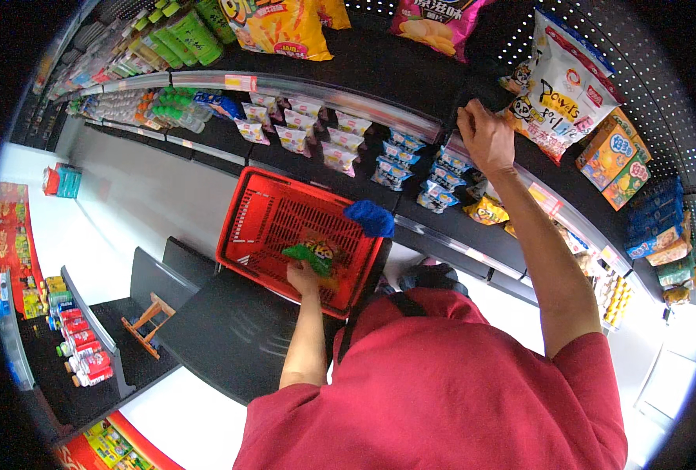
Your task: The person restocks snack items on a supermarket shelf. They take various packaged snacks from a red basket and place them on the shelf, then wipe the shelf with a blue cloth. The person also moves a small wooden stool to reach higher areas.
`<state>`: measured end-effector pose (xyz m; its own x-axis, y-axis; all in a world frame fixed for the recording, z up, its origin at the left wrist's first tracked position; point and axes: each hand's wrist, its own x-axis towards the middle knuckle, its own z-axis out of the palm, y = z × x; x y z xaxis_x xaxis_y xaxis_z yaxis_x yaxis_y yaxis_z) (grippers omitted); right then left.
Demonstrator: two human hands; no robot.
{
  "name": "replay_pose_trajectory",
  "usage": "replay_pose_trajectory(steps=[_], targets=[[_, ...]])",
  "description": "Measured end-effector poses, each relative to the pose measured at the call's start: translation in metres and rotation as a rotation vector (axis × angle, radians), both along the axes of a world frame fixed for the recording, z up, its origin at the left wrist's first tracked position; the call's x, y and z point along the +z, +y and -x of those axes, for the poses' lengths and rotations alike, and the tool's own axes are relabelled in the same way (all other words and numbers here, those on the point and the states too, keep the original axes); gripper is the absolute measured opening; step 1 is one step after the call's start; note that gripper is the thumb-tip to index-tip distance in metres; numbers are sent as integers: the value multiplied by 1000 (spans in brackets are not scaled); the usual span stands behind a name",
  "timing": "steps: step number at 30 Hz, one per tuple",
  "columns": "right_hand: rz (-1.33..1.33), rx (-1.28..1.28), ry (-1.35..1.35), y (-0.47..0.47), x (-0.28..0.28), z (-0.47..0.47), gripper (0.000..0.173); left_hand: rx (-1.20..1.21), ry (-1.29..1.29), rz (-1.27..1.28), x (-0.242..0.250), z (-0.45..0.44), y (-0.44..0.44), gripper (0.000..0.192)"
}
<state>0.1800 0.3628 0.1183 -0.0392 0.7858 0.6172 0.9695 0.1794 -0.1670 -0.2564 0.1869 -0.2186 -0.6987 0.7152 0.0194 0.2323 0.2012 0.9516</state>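
My left hand [304, 279] reaches into a red plastic shopping basket [230, 235] and grips a green snack bag [307, 257] by its near edge. The bag is slightly blurred, and what lies under it is hard to make out. A blue cloth-like item [371, 218] hangs over the basket's right rim. My right hand [486, 138] is raised at the front edge of the upper shelf [377, 76], its fingers curled and their tips hidden. Just right of that hand stands a white chip bag [568, 97]. Below it, small blue snack packs [439, 182] stand in rows on the lower shelf.
A yellow chip bag [280, 29] and a pink chip bag [436, 23] stand on the upper shelf. Snack boxes [615, 155] are at the right. A black tabletop [230, 335] lies left of my body, near a small wooden stand [149, 325] and bottles [86, 349] on another shelf.
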Motion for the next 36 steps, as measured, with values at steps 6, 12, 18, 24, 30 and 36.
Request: replay_pose_trajectory(steps=[6, 12, 18, 24, 30, 36], targets=[[18, -16, 44, -2, 2, 4, 19, -187, 341, 656, -65, 8, -8, 22], [65, -21, 28, -5, 7, 5, 19, -553, 488, 741, -37, 5, -7, 29], [79, -13, 42, -6, 7, 6, 19, -766, 680, 737, -41, 14, -3, 45], [36, -45, 31, -5, 4, 7, 19, -434, -228, 548, 37, -5, 18, 22], [-30, 4, 83, -6, 5, 9, 18, -631, -472, 39, 208, -71, 119, 23], [51, -28, 94, -8, 8, 11, 17, -989, -61, -456, 371, -169, 224, 22]])
